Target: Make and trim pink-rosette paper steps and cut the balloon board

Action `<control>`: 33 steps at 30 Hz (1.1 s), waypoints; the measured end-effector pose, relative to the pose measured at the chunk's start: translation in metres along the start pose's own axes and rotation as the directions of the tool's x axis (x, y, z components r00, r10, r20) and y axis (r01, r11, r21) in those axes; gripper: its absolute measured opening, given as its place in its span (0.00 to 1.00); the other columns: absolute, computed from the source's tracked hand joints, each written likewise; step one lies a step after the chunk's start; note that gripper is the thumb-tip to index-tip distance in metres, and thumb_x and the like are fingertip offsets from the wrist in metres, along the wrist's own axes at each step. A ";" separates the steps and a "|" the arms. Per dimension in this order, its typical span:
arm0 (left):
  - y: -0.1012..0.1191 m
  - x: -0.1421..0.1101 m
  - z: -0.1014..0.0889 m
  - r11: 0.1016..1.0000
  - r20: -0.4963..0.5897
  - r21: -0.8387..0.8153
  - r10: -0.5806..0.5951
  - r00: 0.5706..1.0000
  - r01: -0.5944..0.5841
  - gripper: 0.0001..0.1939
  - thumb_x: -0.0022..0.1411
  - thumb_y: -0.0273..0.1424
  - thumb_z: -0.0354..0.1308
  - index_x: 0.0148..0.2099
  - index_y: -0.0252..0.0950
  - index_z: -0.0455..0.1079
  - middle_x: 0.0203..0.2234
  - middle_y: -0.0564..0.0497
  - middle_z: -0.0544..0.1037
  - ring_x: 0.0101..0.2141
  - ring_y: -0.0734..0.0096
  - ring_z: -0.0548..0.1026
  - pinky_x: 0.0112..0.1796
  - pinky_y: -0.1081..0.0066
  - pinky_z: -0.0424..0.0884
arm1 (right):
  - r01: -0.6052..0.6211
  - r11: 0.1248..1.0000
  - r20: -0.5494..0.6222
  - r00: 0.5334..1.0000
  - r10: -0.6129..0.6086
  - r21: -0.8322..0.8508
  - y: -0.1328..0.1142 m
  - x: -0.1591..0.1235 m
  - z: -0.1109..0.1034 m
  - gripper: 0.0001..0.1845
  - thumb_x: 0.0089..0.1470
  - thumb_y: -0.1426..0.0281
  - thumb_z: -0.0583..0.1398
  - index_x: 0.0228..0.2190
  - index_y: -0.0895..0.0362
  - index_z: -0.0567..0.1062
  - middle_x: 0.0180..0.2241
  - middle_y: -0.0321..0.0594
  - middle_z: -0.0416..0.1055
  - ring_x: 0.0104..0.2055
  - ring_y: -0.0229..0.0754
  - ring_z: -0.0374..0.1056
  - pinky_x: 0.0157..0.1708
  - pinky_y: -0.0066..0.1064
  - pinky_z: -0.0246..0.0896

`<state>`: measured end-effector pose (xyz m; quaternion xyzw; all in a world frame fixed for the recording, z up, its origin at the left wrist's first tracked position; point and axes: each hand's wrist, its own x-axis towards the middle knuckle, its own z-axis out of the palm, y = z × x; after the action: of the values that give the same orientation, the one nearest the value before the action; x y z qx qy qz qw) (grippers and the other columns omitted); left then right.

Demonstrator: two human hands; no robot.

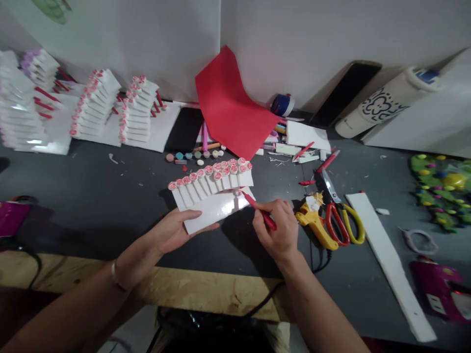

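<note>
My left hand [180, 228] grips the lower left corner of a white foam-board model [206, 211], thumb on top and fingers beneath. Along the model's upper part runs a curved row of white strips with round, red-patterned ends [208, 170]. Between the fingers of my right hand [277, 225] is a red marker [263, 211], slanting up to the left. Its tip meets or nearly meets a small round piece [238, 191] near the model's right edge; I cannot tell whether they touch. My right hand is closed around the marker.
Similar models [138, 113] stand at the back left. A red sheet [231, 103] leans against the wall. Right of my hand lie a yellow glue gun [316, 225] and scissors [336, 211]. Farther right are a long white strip [390, 264] and a bottle [386, 103]. Paint pots [189, 156] sit behind the model.
</note>
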<state>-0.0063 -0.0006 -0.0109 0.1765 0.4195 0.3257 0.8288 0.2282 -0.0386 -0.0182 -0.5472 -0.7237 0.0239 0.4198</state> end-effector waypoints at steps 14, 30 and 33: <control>-0.001 0.000 0.000 1.000 -0.023 0.003 0.007 1.000 -0.007 0.39 0.57 0.20 0.58 0.69 0.44 0.55 0.59 0.42 0.72 0.61 0.44 0.64 0.58 0.43 0.65 | -0.011 1.000 0.015 1.000 0.011 0.008 0.000 0.000 0.001 0.07 0.53 0.77 0.58 0.33 0.53 0.70 0.26 0.35 0.71 0.28 0.42 0.64 0.31 0.36 0.57; -0.001 -0.001 0.001 1.000 -0.041 0.019 0.021 0.999 -0.020 0.40 0.57 0.20 0.58 0.69 0.45 0.54 0.60 0.42 0.71 0.60 0.44 0.66 0.57 0.44 0.66 | -0.014 1.000 0.032 0.999 0.014 0.022 -0.001 -0.002 0.003 0.07 0.54 0.77 0.58 0.34 0.54 0.72 0.27 0.36 0.71 0.28 0.42 0.63 0.32 0.37 0.57; 0.000 -0.002 0.003 1.000 -0.063 0.016 0.016 0.998 -0.015 0.40 0.57 0.19 0.58 0.69 0.45 0.54 0.60 0.42 0.71 0.60 0.44 0.66 0.57 0.43 0.66 | -0.016 1.000 0.038 0.999 0.015 0.022 -0.001 -0.002 0.003 0.07 0.53 0.77 0.58 0.34 0.54 0.71 0.26 0.36 0.70 0.28 0.42 0.63 0.31 0.36 0.57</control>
<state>-0.0047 -0.0020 -0.0086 0.1757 0.4464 0.3342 0.8113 0.2257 -0.0395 -0.0206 -0.5475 -0.7269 0.0458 0.4119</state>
